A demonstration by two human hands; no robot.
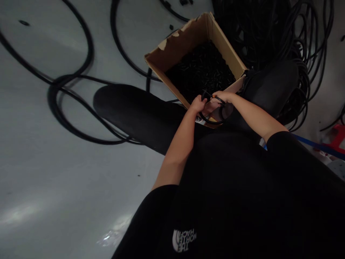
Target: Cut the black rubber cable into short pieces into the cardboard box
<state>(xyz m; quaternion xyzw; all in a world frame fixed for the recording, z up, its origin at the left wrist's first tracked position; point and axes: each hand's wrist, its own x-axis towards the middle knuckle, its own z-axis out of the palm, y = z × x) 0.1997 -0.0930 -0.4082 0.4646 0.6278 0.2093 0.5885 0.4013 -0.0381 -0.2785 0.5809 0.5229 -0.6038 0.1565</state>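
My left hand (198,104) is closed on a black rubber cord or hose (211,121), which hangs in a loop below both hands. Just beside it, my right hand (220,96) grips a small hand cutter (207,93) that looks like scissors, with dark blades and a bit of orange near the fingers. The blades lie between the two hands, close to the cord; whether they touch it is too dark to tell. Both hands are over the near edge of a cardboard box (229,46), which holds many short black pieces (202,68).
Long black hose (81,135) lies in loops on the grey floor (67,187) at left. A big tangled heap of black hose (304,54) is at right. My legs (140,111) flank the box. A red object (338,138) and a blue strip (318,145) show at far right.
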